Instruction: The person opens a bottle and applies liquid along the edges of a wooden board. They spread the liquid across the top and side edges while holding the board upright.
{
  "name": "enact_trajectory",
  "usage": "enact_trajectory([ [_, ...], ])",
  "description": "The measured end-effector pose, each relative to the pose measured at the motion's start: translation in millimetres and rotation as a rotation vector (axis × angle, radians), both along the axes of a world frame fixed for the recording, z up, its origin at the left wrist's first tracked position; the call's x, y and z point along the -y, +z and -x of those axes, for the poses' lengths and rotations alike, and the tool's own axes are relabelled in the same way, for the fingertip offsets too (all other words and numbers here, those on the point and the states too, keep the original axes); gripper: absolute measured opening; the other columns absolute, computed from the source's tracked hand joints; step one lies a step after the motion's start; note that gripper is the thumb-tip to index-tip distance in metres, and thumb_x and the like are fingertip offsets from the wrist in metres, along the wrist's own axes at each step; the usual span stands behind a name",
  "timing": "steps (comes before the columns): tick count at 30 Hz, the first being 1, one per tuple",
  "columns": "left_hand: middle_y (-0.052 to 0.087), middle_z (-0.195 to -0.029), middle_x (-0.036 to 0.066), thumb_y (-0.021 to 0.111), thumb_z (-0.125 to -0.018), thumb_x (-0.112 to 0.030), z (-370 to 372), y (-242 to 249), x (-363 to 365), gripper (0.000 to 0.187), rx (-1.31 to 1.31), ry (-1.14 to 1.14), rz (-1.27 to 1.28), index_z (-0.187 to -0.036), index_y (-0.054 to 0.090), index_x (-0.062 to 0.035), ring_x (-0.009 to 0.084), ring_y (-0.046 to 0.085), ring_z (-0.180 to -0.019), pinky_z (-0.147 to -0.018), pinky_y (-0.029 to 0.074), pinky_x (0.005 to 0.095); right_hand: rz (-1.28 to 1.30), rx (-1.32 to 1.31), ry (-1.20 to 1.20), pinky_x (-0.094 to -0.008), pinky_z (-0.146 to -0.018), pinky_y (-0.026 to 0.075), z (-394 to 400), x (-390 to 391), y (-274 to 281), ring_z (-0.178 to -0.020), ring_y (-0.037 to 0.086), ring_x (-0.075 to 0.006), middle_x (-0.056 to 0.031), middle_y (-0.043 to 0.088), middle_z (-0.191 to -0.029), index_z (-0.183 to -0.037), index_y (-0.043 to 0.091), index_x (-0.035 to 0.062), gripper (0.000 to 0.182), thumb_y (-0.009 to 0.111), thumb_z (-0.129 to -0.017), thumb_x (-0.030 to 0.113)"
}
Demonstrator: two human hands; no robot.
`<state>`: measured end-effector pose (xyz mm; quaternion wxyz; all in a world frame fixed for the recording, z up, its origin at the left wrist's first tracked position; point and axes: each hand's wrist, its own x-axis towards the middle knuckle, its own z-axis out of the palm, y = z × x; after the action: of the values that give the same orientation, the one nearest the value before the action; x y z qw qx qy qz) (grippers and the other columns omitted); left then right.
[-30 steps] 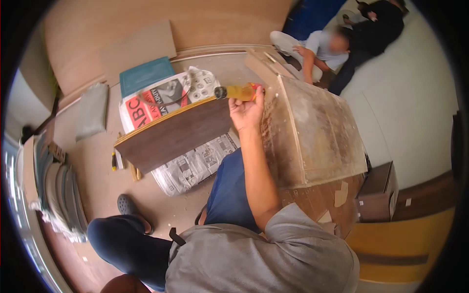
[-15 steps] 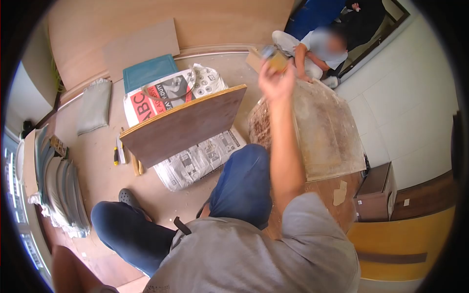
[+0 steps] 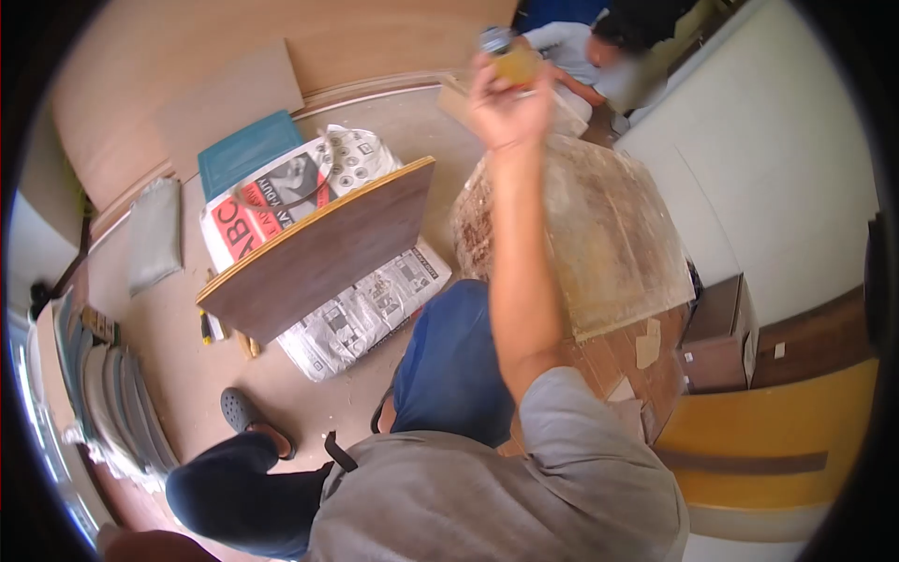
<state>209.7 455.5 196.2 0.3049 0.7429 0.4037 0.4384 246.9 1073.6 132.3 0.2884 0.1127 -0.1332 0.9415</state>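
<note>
My right hand [image 3: 513, 114] is raised at the top of the view, its fingers wrapped round a small yellow container with a grey-blue cap [image 3: 515, 67]. Motion blur hides the container's exact kind. My left hand is out of view; only a bit of the left arm [image 3: 150, 547] shows at the bottom left. In front of my knees a brown plywood board [image 3: 328, 251] stands tilted on its long edge. One printed adhesive sack [image 3: 277, 190] lies behind it, and another white sack [image 3: 365, 314] lies on its near side.
A stained, pale slab-like sheet [image 3: 613, 244] lies to the right. Beyond it crouches another person [image 3: 571, 56]. Stacked sacks [image 3: 117, 403] stand at left, near a yellow-handled tool [image 3: 205, 326]. A teal panel [image 3: 248, 153] lies at the back; a brown box [image 3: 716, 337] sits right.
My right hand has risen a little with the yellow container and sits further left in view. The whole scene has shifted left as my head turned. The other person's head has lowered.
</note>
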Motion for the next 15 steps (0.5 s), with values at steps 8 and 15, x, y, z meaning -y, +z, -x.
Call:
enact_trajectory([
  [8,0.072,-0.104,0.021,0.080,-0.090,-0.027,-20.1,-98.2,-81.7,0.042,-0.329,0.359,0.618,-0.121,0.071,0.0001,0.0382,0.071,-0.096,-0.086,0.054,0.0433,0.207,0.274,0.105,-0.0347,-0.067,0.065,25.7,91.6,-100.1,-0.082,0.070,-0.0264,-0.0144,0.073,-0.101,-0.112,0.070,0.0078,0.044,0.071,-0.097,0.049],
  [15,0.076,-0.104,0.015,0.080,-0.093,-0.028,19.6,-125.6,-102.2,0.041,0.142,0.161,0.616,-0.124,0.073,-0.0023,0.0332,0.069,-0.094,-0.088,0.050,0.0409,0.105,0.292,-0.032,-0.0307,-0.057,0.059,14.8,98.4,-84.5,-0.106,0.073,-0.0348,-0.0144,0.074,-0.114,-0.117,0.070,0.0012,0.051,0.069,-0.099,0.049],
])
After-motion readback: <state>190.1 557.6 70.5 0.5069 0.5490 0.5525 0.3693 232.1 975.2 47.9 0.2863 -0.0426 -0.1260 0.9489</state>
